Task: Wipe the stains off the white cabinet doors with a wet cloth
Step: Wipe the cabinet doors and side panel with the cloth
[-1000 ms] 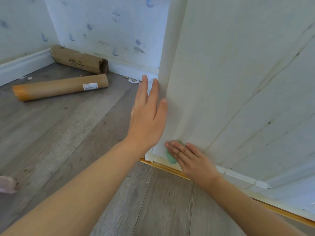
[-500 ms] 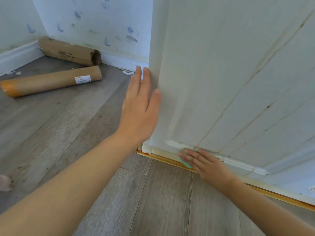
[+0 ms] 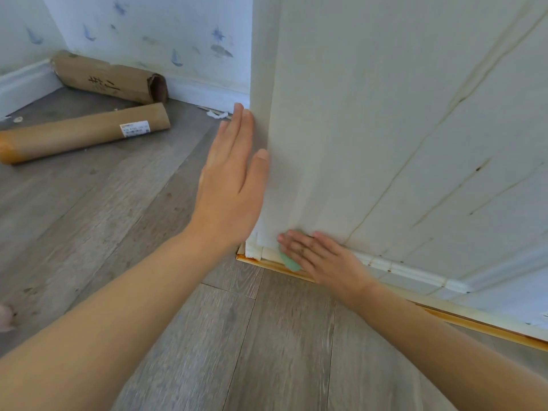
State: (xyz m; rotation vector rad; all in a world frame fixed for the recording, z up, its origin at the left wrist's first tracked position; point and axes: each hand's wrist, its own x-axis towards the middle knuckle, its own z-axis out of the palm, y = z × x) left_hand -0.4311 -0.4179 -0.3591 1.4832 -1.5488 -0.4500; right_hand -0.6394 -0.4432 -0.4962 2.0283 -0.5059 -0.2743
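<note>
Low down, a small pale green wet cloth (image 3: 289, 262) is being pressed by the right hand (image 3: 321, 259) against the bottom corner of the tall white panelled cabinet door (image 3: 370, 129), fingers straight and slightly spread over it. That door's outer edge is being steadied by the left hand (image 3: 231, 185), fingers straight and together. Brownish streaks and dark specks are being left untouched higher up the door and along its lower moulding, so most of the wiping is judged unfinished.

Grey wood-plank floor (image 3: 124, 221); two cardboard tubes (image 3: 86, 136) (one labelled), white scraps (image 3: 218, 114) near skirting
</note>
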